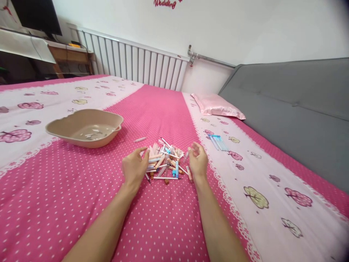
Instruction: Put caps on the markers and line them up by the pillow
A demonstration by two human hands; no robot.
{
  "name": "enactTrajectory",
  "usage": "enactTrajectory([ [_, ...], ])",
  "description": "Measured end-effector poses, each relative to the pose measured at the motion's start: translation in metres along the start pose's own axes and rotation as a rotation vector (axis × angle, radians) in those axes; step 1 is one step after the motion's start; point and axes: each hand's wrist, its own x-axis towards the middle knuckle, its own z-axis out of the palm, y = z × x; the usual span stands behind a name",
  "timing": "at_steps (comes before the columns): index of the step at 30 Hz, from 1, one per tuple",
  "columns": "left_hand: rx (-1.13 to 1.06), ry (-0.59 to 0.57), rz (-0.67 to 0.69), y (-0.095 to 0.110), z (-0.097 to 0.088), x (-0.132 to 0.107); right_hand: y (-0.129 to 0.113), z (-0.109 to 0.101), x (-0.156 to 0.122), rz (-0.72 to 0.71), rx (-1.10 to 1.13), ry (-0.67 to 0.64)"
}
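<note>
A loose heap of pen parts point(163, 160) lies on the pink dotted bedspread in front of me: pale pink and peach barrels, thin white refills, blue and brown small pieces. My left hand point(134, 166) is at the heap's left edge, its fingers curved and thumb apart from them. A pale piece shows behind its fingertips; whether they touch it I cannot tell. On the right side, my right hand point(199, 160) is half curled with fingers apart, beside a clear pen barrel point(186, 157). Beyond it, several blue pens point(218, 142) lie side by side in a row.
A beige basin point(84, 140) with small white pieces inside stands to the left. One pale pen barrel point(140, 139) lies apart behind the heap. A pink pillow point(218, 105) rests near the grey headboard point(289, 87). A white radiator point(136, 60) lines the wall.
</note>
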Motion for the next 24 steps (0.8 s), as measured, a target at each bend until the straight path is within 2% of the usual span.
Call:
enactTrajectory([
  [4, -0.015, 0.100, 0.023, 0.001, -0.001, 0.000, 0.011, -0.018, 0.031, 0.104, -0.368, 0.058],
  [13, -0.037, 0.163, 0.048, 0.001, -0.002, 0.001, 0.070, -0.068, 0.121, 0.417, -0.760, 0.090],
  [19, -0.033, 0.174, 0.058, 0.002, -0.002, -0.001, 0.111, -0.072, 0.166, 0.626, -0.860, 0.024],
  [24, -0.022, 0.157, 0.029, 0.003, 0.000, -0.001, 0.130, -0.067, 0.191, 0.629, -0.913, -0.046],
])
